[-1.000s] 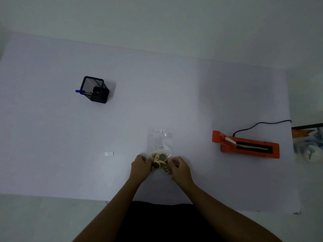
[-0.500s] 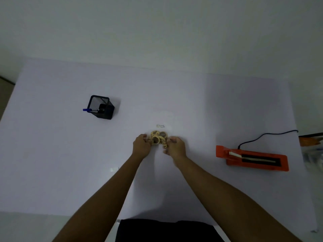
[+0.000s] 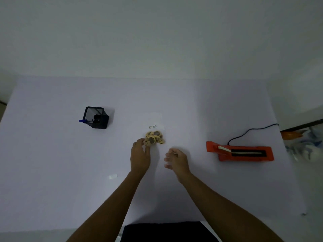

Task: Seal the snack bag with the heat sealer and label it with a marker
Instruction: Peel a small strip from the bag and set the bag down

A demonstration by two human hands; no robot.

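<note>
The clear snack bag (image 3: 154,135) lies flat on the white table (image 3: 52,154), with round beige snacks bunched at its near end and a small printed label above them. My left hand (image 3: 140,154) pinches the bag's near left corner. My right hand (image 3: 176,158) hovers just right of and below the bag, off it, with fingers loosely apart and nothing in them. The orange heat sealer (image 3: 239,152) lies to the right with its black sealing strip facing up. A blue marker (image 3: 83,120) sticks out of a black mesh pen holder (image 3: 96,117) at the left.
A black cord (image 3: 251,130) runs from the sealer to the table's right edge. A small white strip (image 3: 112,176) lies left of my left forearm. Orange and blue clutter (image 3: 304,140) sits beyond the right edge. A wall rises behind the table.
The bag was slid away from me toward the table's middle with both hands. My right hand has since let go and drawn back; my left hand stays at the bag's corner.
</note>
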